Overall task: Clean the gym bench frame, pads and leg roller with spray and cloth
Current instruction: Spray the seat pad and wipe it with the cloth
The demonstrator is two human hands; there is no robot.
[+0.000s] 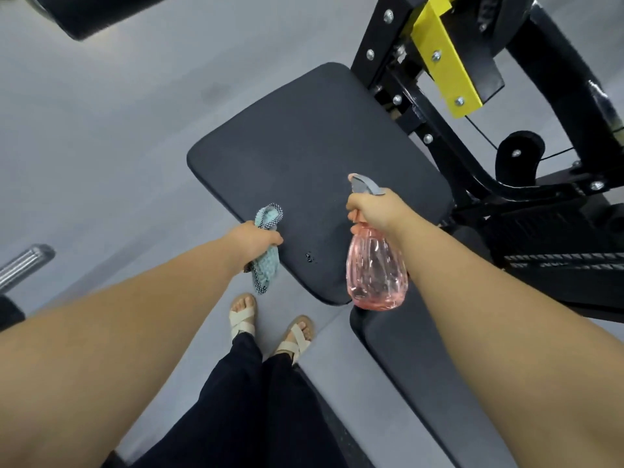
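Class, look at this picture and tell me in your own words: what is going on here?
A person is cleaning gym equipment. Their right hand grips a pink spray bottle above the dark seat pad, with the nozzle pointing out across it. Their left hand holds a light blue cloth by the pad's edge. A few droplets sit on the pad, and the cloth is not on them.

**Cut off and covered**

The dark roller (84,11) is cut by the top edge, the chrome bar (23,265) by the left, and the black frame (557,79) by top and right. The right hand (374,211) covers the neck of the spray bottle (376,275). The left hand (260,239) hides the middle of the cloth (268,268). The right forearm crosses the near pad (405,383). Small marks (310,257) on the seat pad (304,146) are too tiny to identify.
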